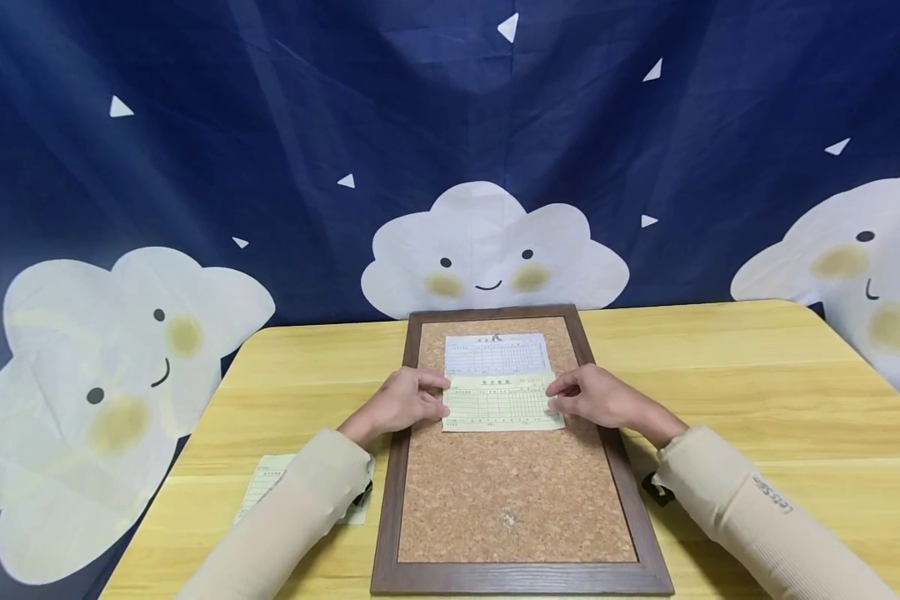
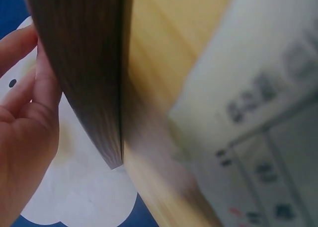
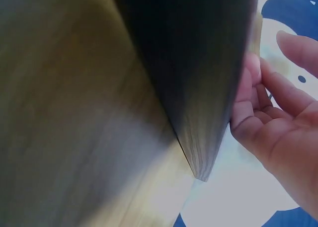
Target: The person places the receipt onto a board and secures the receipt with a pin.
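A pale green printed form [image 1: 504, 404] lies over the cork board [image 1: 510, 483], and its upper edge overlaps a pale blue form [image 1: 495, 354]. My left hand [image 1: 405, 400] holds the green form by its left edge, thumb and index finger at the paper. At the opposite edge, my right hand [image 1: 592, 396] holds it the same way. A small dark fastener [image 1: 496, 337] sits at the top of the blue form. In the right wrist view, the fingers [image 3: 248, 113] curl beside the board's frame; the form's held edge is hidden there.
A brown wooden frame [image 1: 521, 577] borders the board on the light wood table [image 1: 757, 375]. Small clear pins [image 1: 508, 521] lie low on the cork. Another green form [image 1: 262, 483] is on the table, partly under the left sleeve. A blue cloud-patterned curtain [image 1: 435, 100] hangs behind.
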`<state>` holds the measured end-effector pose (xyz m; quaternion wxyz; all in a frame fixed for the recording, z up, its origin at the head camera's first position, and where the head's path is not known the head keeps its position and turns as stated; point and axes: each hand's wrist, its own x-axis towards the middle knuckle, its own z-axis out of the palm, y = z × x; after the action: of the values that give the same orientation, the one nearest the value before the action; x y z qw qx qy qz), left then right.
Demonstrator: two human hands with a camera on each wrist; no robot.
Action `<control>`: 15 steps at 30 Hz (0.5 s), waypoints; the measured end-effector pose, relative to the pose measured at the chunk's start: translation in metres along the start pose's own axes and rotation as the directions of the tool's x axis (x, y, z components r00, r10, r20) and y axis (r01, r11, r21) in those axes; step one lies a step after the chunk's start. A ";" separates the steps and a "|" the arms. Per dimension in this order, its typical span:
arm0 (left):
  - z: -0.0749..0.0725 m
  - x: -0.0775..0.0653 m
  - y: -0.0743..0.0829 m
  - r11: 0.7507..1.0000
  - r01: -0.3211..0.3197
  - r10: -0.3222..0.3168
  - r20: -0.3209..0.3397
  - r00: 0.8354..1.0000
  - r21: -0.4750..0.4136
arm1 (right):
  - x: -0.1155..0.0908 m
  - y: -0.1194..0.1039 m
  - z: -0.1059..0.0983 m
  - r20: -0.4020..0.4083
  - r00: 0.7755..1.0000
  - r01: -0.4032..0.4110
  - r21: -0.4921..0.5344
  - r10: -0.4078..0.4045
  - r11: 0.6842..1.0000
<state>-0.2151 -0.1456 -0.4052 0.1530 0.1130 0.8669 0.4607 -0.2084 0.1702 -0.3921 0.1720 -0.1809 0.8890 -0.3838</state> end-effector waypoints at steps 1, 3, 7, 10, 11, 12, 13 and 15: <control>0.000 0.000 0.000 1.000 0.005 -0.005 0.004 1.000 0.003 | 0.000 0.000 0.000 0.003 1.000 -0.001 0.001 0.001 1.000; 0.000 0.001 0.001 1.000 0.012 -0.012 0.010 1.000 0.006 | 0.000 0.000 -0.001 0.007 1.000 -0.003 0.002 0.003 1.000; 0.000 0.000 0.001 1.000 0.005 -0.005 0.013 1.000 0.023 | 0.000 0.000 -0.001 0.009 1.000 -0.002 -0.015 0.002 1.000; 0.001 0.000 0.002 1.000 0.002 -0.002 0.009 1.000 0.031 | 0.001 0.000 -0.002 0.013 1.000 0.004 -0.030 -0.003 1.000; 0.001 0.000 0.002 0.999 0.005 -0.005 0.008 1.000 0.032 | 0.001 0.000 -0.002 0.015 1.000 0.005 -0.031 -0.005 1.000; 0.001 0.000 0.002 0.999 0.007 -0.008 0.008 1.000 0.035 | 0.001 0.001 -0.002 0.018 1.000 0.007 -0.032 -0.007 0.999; 0.001 0.000 0.003 0.999 0.010 -0.010 0.008 1.000 0.040 | 0.002 0.001 -0.002 0.020 1.000 0.009 -0.033 -0.009 0.999; 0.001 0.000 0.004 0.999 0.013 -0.014 0.011 1.000 0.049 | 0.002 0.001 -0.002 0.020 1.000 0.012 -0.035 -0.012 0.999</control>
<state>-0.2142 -0.1426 -0.4029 0.1581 0.1136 0.8779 0.4375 -0.2112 0.1709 -0.3922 0.1754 -0.1931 0.8928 -0.3673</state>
